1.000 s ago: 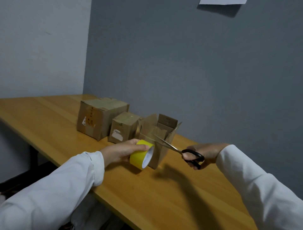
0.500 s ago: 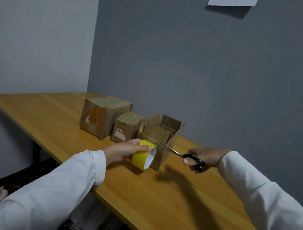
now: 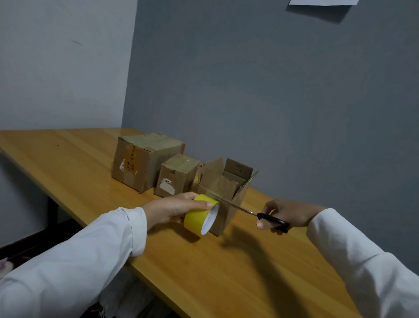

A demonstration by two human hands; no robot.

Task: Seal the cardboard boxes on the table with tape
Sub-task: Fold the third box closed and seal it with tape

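Three cardboard boxes stand in a row on the wooden table point(image 3: 226, 272) by the grey wall. The large box point(image 3: 145, 161) and the small box point(image 3: 176, 176) have their flaps down with tape across the top. The nearest box point(image 3: 226, 188) has its flaps standing up. My left hand point(image 3: 170, 208) grips a yellow tape roll point(image 3: 199, 215) against the front of this box. My right hand point(image 3: 288, 215) holds black-handled scissors point(image 3: 260, 215), whose blades point left toward the roll at the box's front top edge.
The table's near edge runs diagonally from far left to bottom centre, with dark floor and cloth below it. Grey walls close the back and right. A white sheet point(image 3: 322, 2) hangs on the wall high up.
The scissor blades, spread apart a second ago, have come together at the tape by the box's front edge. Both hands stay in place; the view has shifted slightly.
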